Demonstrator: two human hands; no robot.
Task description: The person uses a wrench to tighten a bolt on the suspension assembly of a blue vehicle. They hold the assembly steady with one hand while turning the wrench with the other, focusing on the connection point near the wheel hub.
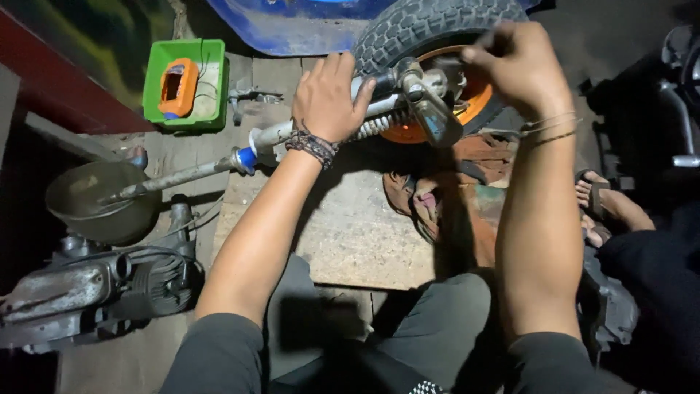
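**Hands on a scooter fork**

While the grey metal fork tube with its coil spring (364,117) lay across a wooden board (350,233), the left hand (328,95) closed over it. Beside it, the right hand (514,66) pinched something unclear at the orange-rimmed knobbly wheel (430,29).

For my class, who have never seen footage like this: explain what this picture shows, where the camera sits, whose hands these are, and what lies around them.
There is one picture, from a camera on the person's head, looking down at their own arms. The left hand grips a metal fork tube with a spring. The right hand is closed at the orange hub of a small knobbly wheel; what it pinches is unclear. Below lie a wooden board and a brown rag. To the left sit a green tray, a metal bowl and an engine part.
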